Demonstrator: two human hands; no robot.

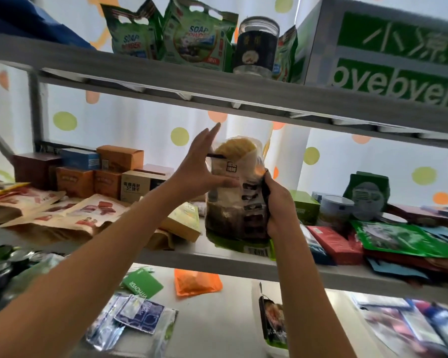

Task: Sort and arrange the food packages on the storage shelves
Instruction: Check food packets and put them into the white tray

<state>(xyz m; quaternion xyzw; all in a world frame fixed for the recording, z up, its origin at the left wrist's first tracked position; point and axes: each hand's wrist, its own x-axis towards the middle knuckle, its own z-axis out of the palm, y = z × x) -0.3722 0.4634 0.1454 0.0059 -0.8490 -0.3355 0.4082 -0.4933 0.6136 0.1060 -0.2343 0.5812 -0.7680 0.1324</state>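
Right hand [278, 202] grips the right edge of a clear food bag [237, 192] — bag upright at the front of the middle shelf [166, 254], on a green packet [243, 245]. Left hand [202, 161] open, fingers straight, palm against the bag's left side. Behind, left — stacked boxes [106, 174].

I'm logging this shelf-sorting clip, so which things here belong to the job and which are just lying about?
In the job:
- clear food bag, gripped by the right hand, left hand open against it
- middle shelf
- brown pouches

Lying about:
- soap powder bags
- dark jar
- green-lettered box
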